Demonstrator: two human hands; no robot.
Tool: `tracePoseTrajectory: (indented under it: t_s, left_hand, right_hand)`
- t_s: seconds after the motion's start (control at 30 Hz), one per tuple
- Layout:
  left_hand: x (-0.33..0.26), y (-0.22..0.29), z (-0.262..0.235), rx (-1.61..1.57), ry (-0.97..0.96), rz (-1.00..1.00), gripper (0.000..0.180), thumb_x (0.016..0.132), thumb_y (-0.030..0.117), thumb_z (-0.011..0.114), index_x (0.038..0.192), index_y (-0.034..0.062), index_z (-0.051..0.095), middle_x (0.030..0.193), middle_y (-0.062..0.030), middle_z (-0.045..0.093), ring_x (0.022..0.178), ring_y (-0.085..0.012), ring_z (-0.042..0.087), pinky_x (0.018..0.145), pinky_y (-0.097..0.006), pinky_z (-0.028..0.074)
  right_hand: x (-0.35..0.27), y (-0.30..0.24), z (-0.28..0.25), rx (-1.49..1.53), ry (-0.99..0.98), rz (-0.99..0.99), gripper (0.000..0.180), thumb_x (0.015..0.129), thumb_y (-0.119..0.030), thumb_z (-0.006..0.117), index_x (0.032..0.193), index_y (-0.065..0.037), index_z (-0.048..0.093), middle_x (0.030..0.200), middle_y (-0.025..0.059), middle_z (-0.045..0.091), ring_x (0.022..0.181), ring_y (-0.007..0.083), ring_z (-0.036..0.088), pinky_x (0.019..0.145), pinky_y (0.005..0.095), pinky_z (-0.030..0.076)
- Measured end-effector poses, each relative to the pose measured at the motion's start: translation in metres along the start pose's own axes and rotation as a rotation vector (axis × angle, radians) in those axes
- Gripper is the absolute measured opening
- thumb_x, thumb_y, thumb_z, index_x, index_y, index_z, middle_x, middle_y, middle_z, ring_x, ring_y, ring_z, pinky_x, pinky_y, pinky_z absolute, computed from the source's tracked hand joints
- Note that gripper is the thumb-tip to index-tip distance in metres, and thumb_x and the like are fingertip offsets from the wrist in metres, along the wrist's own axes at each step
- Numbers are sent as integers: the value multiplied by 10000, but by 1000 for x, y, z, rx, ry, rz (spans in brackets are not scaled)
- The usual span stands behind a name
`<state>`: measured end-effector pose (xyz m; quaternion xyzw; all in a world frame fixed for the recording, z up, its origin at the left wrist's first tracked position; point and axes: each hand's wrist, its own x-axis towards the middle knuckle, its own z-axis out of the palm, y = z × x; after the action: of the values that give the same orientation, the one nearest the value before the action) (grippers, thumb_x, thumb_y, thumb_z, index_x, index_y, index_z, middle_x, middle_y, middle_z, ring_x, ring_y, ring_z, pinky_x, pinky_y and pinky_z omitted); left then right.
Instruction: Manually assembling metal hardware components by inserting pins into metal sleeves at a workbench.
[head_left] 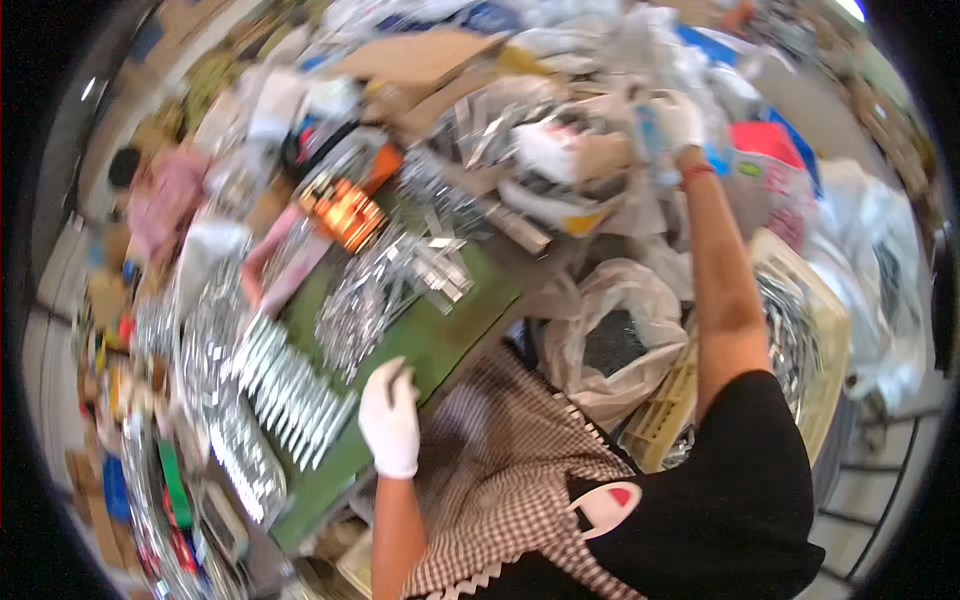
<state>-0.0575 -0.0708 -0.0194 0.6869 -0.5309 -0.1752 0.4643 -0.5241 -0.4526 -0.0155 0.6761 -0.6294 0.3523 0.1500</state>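
Presently: left hand (390, 418), gloved, pinched on a small silvery piece at the green table (430, 345) edge; right hand (680, 122) closed on plastic wrapping (655, 140) far across. Risk judged: heaped foil packets (375, 300) dislodged by the outstretched forearm.

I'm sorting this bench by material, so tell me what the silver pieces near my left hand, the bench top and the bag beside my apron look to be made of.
Silver pieces: probably metal or foil, bright and reflective; blur leaves it open.
Bench top: green matte surface, maybe painted board or a mat.
Bag: thin, whitish, translucent plastic film, crinkled and glossy.
Left hand: white glove, apparently knit fabric.
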Motion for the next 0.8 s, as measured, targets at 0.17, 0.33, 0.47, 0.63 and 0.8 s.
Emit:
tracePoseTrajectory:
  t_s: [0.17, 0.33, 0.47, 0.63, 0.8]
  left_hand:
    - [-12, 6, -9, 194, -64, 299, 131, 913, 124, 648, 1022, 90, 711, 999, -117, 720, 913, -308, 692, 804, -384, 559]
    - [-34, -1, -55, 603, -189, 378, 125, 847, 88, 634, 960, 83, 688, 851, -87, 675, 745, -309, 652, 672, -436, 516]
    - [-33, -30, -93, 749, 240, 237, 190, 825, 140, 698, 1006, 82, 692, 954, -88, 675, 882, -313, 636, 789, -435, 495]
    - [-28, -40, -99, 783, 171, 144, 219, 815, 162, 722, 1021, 94, 694, 958, -82, 664, 902, -312, 626, 804, -433, 491]
    - [-29, -46, -100, 809, 155, 108, 219, 795, 161, 744, 986, 85, 667, 964, -86, 641, 930, -321, 612, 819, -432, 486]
  right_hand:
    - [-48, -128, -78, 32, 287, -504, 281, 941, -77, 580, 1202, -12, 660, 1222, 121, 663, 1111, 252, 640, 982, 378, 506]
    - [-123, -227, -114, 1164, -149, 127, 289, 1036, -66, 503, 1286, -46, 647, 1082, 9, 648, 818, 32, 519, 721, 185, 433]
    - [-169, -286, -118, 1008, -505, -106, 165, 976, -73, 601, 1078, -45, 729, 885, -30, 669, 733, 45, 537, 667, 215, 453]
    - [-234, -391, -120, 852, -720, -560, 129, 865, -220, 714, 943, -120, 738, 883, 91, 703, 820, 297, 682, 714, 386, 541]
    - [-271, -447, -104, 565, -726, -661, 163, 888, -277, 669, 929, -121, 648, 912, 111, 622, 781, 335, 655, 686, 454, 526]
